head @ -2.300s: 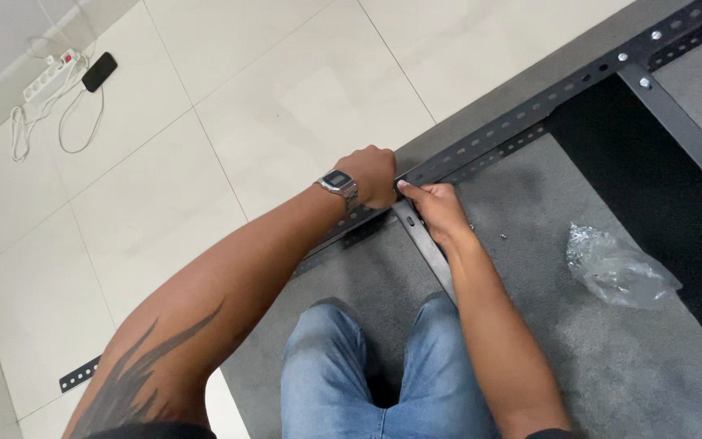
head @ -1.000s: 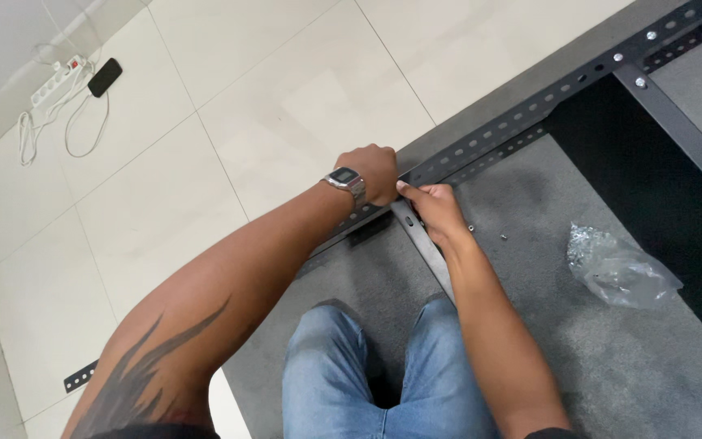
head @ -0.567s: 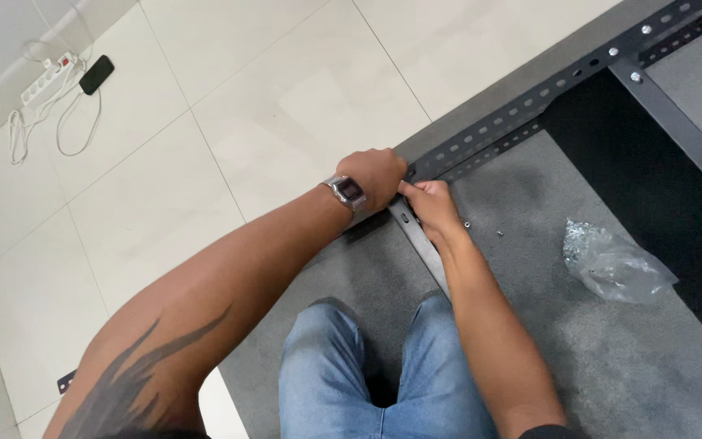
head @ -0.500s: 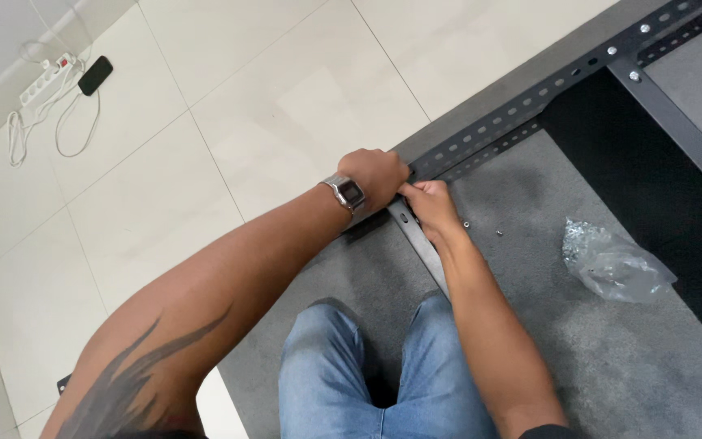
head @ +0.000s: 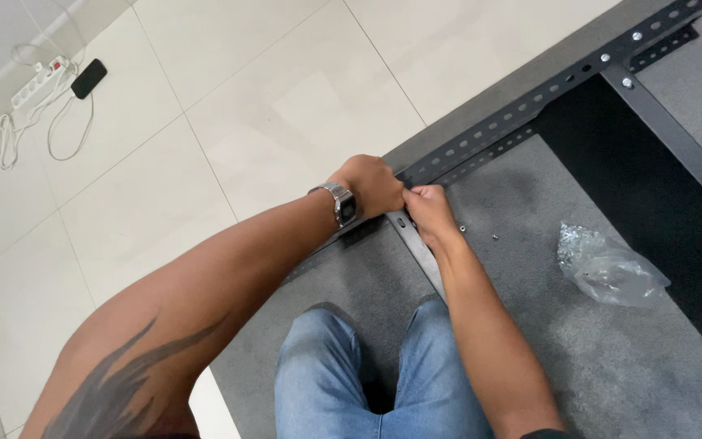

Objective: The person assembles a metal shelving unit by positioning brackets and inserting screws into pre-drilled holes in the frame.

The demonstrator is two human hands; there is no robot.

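Here, both hands meet at a joint in the slotted steel angle rail (head: 513,122), which lies along the far edge of the grey mat (head: 611,366). The left hand (head: 371,185) is closed over the rail; the right hand (head: 428,213) pinches something tiny against it, too small to identify. Likely a slip would drop it among the loose nuts (head: 478,234) near the clear hardware bag (head: 607,267).

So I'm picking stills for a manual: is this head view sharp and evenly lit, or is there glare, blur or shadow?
Head view: soft, even light, sharp throughout; a mild sheen on the floor tiles, slight glints on the plastic bag; left hand and right hand crisp at the slotted metal rail; only faint shadow under the arms, dark patch at right.
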